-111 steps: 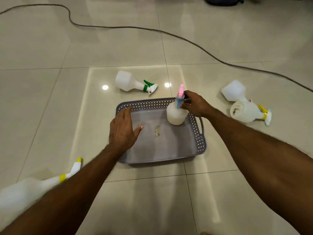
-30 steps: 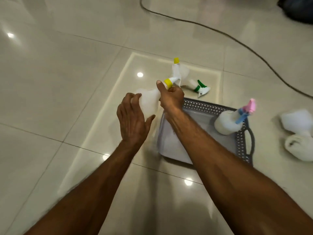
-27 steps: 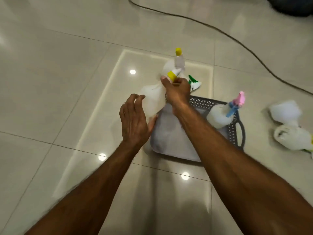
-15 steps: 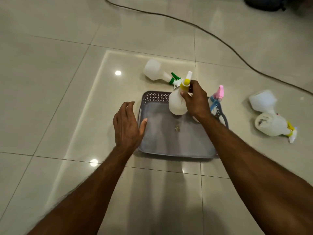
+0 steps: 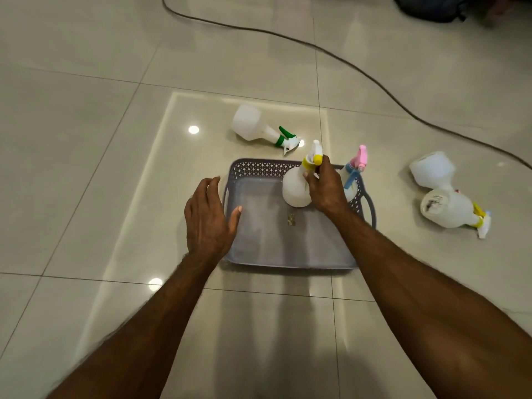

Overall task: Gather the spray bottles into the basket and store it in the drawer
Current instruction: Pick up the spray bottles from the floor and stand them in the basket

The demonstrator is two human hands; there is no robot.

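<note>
With two of the five visible bottles now inside the basket [image 5: 290,243], roughly a third of the job looks done. Standing upright at the basket's far right corner, about one o'clock: the pink-capped bottle [image 5: 355,175]. Just beside it toward twelve o'clock, being set down on the basket floor: the yellow-capped bottle [image 5: 296,187], neck clasped by the right hand [image 5: 325,188], fingers curled around the collar under the trigger. Not released yet, and hard to say whether the base is fully seated. Hovering at nine o'clock by the basket's left rim: the left hand [image 5: 208,218], fingers relaxed and spread, gripping nothing, thumb over the edge.

Still out on the floor: the green-capped bottle [image 5: 259,128] lying on its side beyond the basket at eleven o'clock, and over at three o'clock, well apart from the basket, a plain white bottle [image 5: 431,169] touching a second yellow-trimmed bottle [image 5: 449,210], both tipped over. Three to collect, then, and afterwards the basket into a drawer, none of which shows anywhere here.

Against half a second back: same clasp on the yellow-capped bottle, but lower and closer to the pink one. Against a second back: bottle then held out past the basket's left side with both hands on it, left hand since let go and drawn to the rim.
</note>
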